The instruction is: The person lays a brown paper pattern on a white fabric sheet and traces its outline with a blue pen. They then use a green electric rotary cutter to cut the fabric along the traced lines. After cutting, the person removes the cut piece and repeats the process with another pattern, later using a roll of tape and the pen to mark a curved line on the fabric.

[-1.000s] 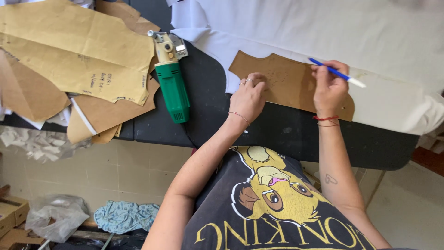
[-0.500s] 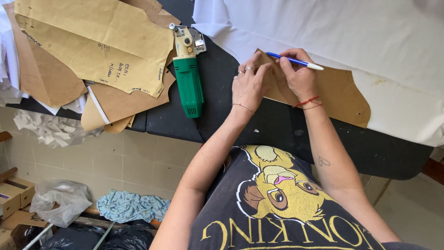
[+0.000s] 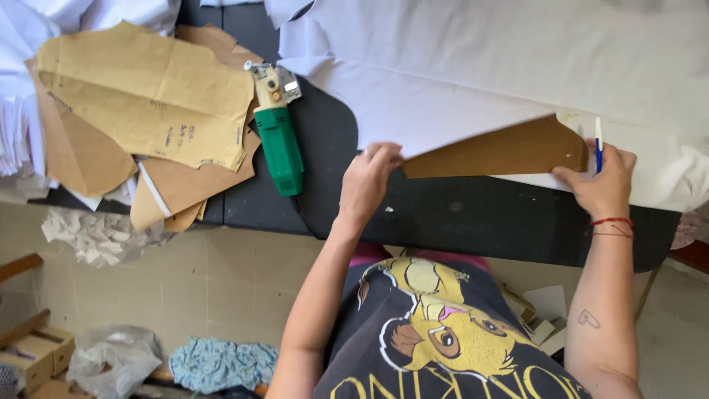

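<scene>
Left hand (image 3: 368, 181) pinches the brown cardboard pattern (image 3: 502, 151) at its 9 o'clock tip. Right hand (image 3: 602, 185) clamps its 3 o'clock end plus a blue pen (image 3: 598, 144). The pattern lies tilted over white fabric (image 3: 480, 66); a green cutter (image 3: 279, 144) is near at 9 o'clock.

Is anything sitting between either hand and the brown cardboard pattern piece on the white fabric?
Nothing visible does. The left hand already grips the brown cardboard pattern piece at its narrow end, and the right hand, holding a blue pen, touches its wide end. The green electric cutter lies off to the left on the black table.
</scene>
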